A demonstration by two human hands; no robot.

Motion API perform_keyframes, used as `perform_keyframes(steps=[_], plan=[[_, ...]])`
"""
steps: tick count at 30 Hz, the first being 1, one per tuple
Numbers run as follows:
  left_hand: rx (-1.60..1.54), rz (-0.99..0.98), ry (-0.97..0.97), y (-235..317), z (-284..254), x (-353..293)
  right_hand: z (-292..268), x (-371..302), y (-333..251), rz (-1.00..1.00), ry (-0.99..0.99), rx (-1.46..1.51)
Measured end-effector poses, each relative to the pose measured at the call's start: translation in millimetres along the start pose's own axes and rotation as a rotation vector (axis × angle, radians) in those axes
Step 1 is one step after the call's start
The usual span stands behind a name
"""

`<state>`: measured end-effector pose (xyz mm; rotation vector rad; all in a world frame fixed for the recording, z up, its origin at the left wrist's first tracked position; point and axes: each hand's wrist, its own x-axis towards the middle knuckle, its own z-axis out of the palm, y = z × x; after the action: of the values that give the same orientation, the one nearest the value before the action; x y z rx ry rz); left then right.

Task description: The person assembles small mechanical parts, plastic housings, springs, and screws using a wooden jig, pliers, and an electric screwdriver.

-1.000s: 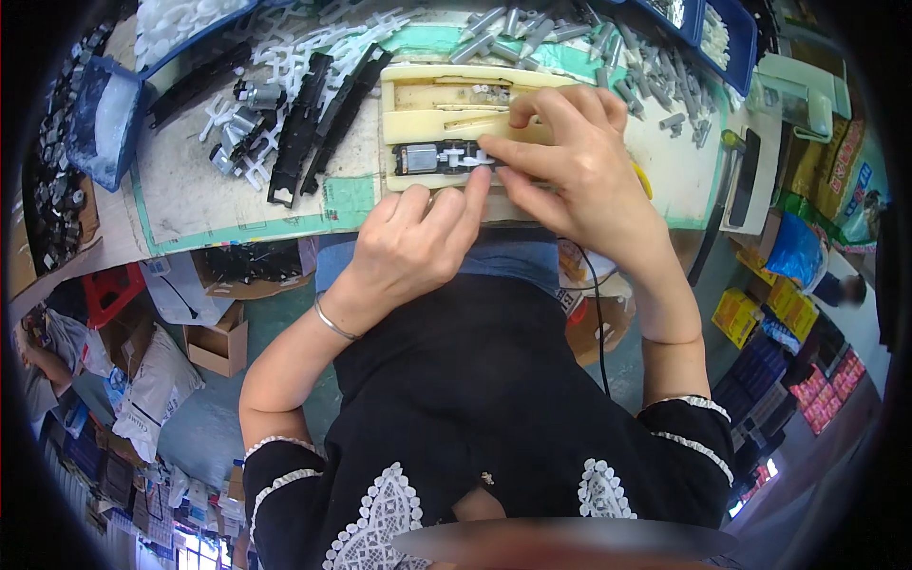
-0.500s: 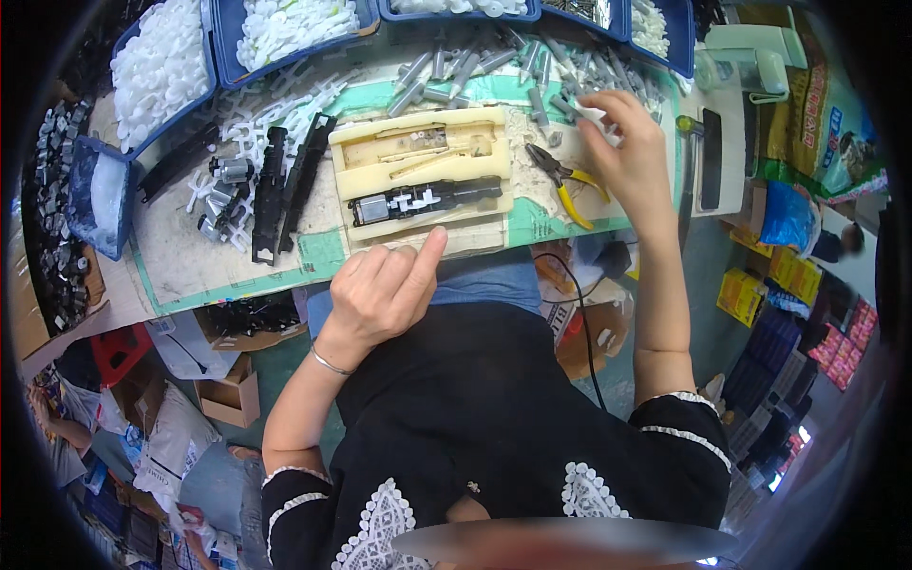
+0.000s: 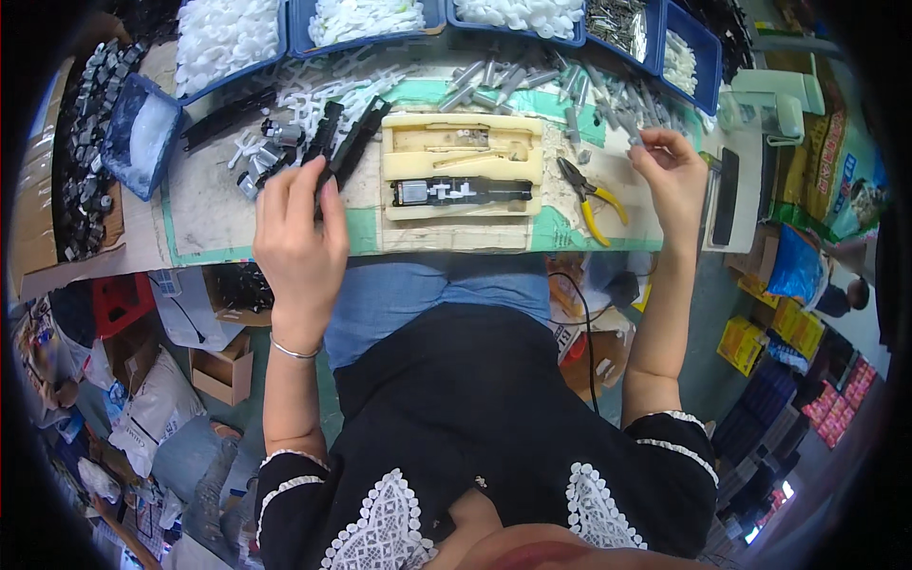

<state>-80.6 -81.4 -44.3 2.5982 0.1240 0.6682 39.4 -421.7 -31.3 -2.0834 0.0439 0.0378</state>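
Note:
My left hand (image 3: 302, 242) is over the left part of the bench, thumb and fingertips closed on the near part of a long black plastic housing (image 3: 326, 131). A second black housing (image 3: 361, 138) lies beside it; my hand hides their near ends. In front of me sits a cream fixture block (image 3: 389, 161). Its near slot holds another black housing (image 3: 494, 191) with a silver motor (image 3: 412, 193) and white gear parts (image 3: 456, 191). My right hand (image 3: 676, 176) is at the right, fingers pinched at the end of a grey tube (image 3: 627, 123).
Yellow-handled pliers (image 3: 600, 204) lie right of the fixture. Loose grey tubes (image 3: 513, 85) and white cross-shaped parts (image 3: 332, 95) spread behind it. Blue bins (image 3: 445, 17) of small parts line the back. Motors (image 3: 271, 157) lie at the left, a dark bar (image 3: 725, 198) at the right.
My left hand has moved from the fixture's near edge leftward and forward to the black housings. My right hand now pinches at a grey tube; the white piece seen at its fingertips no longer shows.

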Motion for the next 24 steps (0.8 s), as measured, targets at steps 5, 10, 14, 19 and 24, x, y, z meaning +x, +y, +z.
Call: perform_keyframes(steps=[5,10,14,19,24], plan=[[0.044,-0.095,-0.023,-7.3,-5.4,12.2,-1.2,-6.7,1.1,0.036,-0.085,0.268],[-0.071,-0.232,-0.131,-19.2,-4.9,4.9,18.1,-18.8,-12.6,0.247,-0.443,0.805],[-0.1,-0.174,-0.069,-23.8,-2.1,1.9,55.9,-16.7,-17.9,0.436,-0.709,1.208],[-0.153,-0.1,0.106,-28.5,-9.2,6.0,72.1,-12.6,-37.0,0.5,-0.749,1.31],[0.015,-0.31,0.101,-77.4,-34.1,18.6,75.2,-4.7,-35.0,0.512,-0.701,1.281]])
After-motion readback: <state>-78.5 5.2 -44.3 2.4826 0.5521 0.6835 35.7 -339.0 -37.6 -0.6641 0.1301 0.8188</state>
